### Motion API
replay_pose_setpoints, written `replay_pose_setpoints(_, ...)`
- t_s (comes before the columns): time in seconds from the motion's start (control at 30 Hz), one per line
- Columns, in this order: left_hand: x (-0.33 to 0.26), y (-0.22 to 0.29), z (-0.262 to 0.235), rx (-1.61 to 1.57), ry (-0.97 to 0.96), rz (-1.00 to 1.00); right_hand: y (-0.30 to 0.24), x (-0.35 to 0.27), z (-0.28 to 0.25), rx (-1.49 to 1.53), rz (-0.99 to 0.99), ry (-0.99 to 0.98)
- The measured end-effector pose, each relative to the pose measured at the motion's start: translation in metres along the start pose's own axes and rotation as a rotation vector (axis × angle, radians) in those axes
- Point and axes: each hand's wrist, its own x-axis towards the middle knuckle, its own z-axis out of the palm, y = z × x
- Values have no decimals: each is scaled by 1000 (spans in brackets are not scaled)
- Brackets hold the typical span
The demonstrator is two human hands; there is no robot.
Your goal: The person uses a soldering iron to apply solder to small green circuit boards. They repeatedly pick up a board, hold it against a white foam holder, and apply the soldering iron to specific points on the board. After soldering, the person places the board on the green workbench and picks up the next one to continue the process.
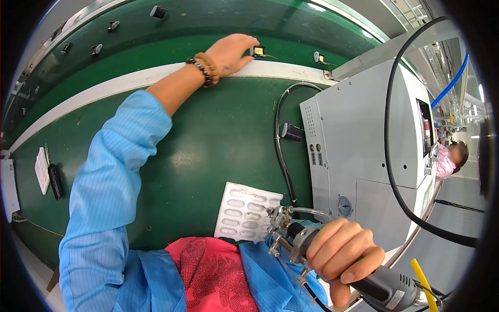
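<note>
My left hand (pixel 228 54) reaches over the white rail to the green conveyor belt. Its thumb and fingers are spread around a small black part with a yellow band (pixel 258 51) and a thin lead; no closed grip on it shows. Two beaded bracelets (pixel 207 68) circle that wrist. At the lower right, my right hand (pixel 343 255) is wrapped round the grey and black body of an electric screwdriver (pixel 382 285). The metal head with fittings and clear hoses (pixel 280 218) points up and left, over a white tray with oval pockets (pixel 241 214).
A grey machine box (pixel 358 140) with a pressure gauge stands on the right of the green table (pixel 208 135). Near it lie a black cylindrical part (pixel 292 132) and a black hose (pixel 278 140). Similar parts (pixel 158 12) sit along the belt. A black case (pixel 54 181) lies far left.
</note>
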Motion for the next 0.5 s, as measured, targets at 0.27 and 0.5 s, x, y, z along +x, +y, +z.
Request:
replay_pose_setpoints(0.27,36,12,22,-39,-106,-285,-3,2,-1,-28,15,43)
replay_pose_setpoints(0.5,-73,133,-68,-597,-120,-219,-2,-7,1,59,35,116)
